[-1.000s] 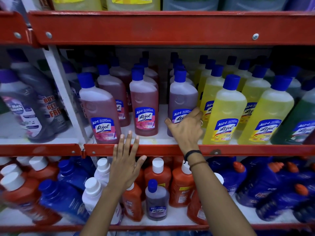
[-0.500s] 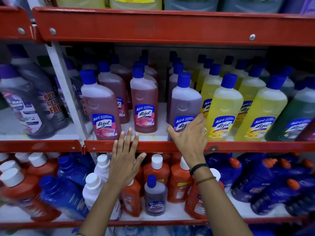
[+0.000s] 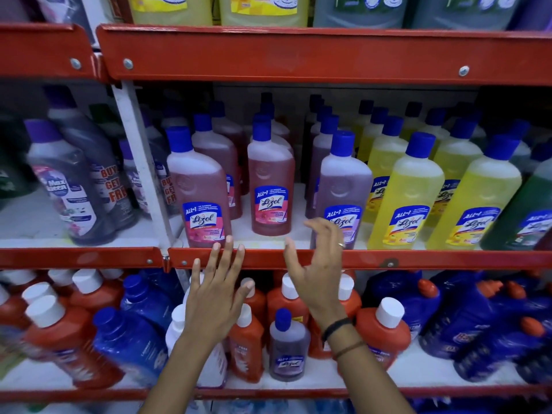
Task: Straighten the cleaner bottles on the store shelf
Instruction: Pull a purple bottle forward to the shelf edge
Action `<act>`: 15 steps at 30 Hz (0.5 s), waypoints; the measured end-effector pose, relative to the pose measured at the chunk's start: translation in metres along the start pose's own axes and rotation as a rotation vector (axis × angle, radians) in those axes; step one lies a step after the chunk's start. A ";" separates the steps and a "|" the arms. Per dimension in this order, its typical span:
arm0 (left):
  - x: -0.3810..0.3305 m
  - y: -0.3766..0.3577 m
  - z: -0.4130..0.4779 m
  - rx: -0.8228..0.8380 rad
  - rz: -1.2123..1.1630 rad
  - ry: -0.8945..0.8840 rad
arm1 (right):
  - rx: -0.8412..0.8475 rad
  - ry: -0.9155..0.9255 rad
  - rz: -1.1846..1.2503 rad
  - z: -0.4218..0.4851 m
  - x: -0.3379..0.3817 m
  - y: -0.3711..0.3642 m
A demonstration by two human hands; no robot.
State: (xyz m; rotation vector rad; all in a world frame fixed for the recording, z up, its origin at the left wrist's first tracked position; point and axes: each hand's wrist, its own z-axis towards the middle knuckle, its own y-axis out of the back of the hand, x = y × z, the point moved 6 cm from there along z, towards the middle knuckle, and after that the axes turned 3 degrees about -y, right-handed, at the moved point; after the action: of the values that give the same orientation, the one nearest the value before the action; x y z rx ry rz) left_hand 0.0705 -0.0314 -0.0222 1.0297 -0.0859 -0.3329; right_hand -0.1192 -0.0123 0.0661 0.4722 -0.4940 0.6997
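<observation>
On the middle shelf [image 3: 298,258] stand rows of blue-capped cleaner bottles. A purple bottle [image 3: 340,186] stands at the front edge, upright. My right hand [image 3: 316,264] hovers just in front of its base, fingers curled and apart, holding nothing. A pink bottle [image 3: 270,183] stands to its left, set further back. Another pink bottle [image 3: 198,189] stands at the front left. My left hand [image 3: 216,294] lies flat with fingertips on the red shelf lip below that bottle. Yellow bottles [image 3: 415,192] fill the right.
A white upright post [image 3: 140,162] divides the shelf; grey bottles [image 3: 68,180] lean to its left. The lower shelf holds orange bottles [image 3: 286,297], blue bottles [image 3: 137,342] and a small purple bottle [image 3: 288,345]. Large jugs [image 3: 263,8] sit on the top shelf.
My right hand pulled the purple bottle forward to the shelf front, then let go and drew back. My left hand stayed on the shelf lip.
</observation>
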 end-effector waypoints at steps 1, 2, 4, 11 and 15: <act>0.002 0.002 0.000 0.003 0.002 0.001 | 0.056 -0.017 -0.001 0.004 0.004 -0.013; 0.004 0.003 0.000 0.007 0.004 0.005 | 0.104 -0.057 -0.011 0.010 0.007 -0.025; 0.006 0.008 0.000 0.020 0.020 0.001 | 0.143 -0.180 -0.033 0.020 0.007 -0.047; 0.014 0.013 -0.005 0.061 0.002 0.019 | 0.185 -0.428 -0.319 0.044 -0.006 -0.097; 0.018 0.015 -0.006 0.060 -0.009 0.014 | 0.182 -0.448 -0.404 0.051 -0.006 -0.101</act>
State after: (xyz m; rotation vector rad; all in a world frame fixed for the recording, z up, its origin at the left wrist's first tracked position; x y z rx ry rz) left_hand 0.0926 -0.0254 -0.0141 1.0918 -0.0785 -0.3330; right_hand -0.0663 -0.1113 0.0783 0.8814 -0.7305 0.2448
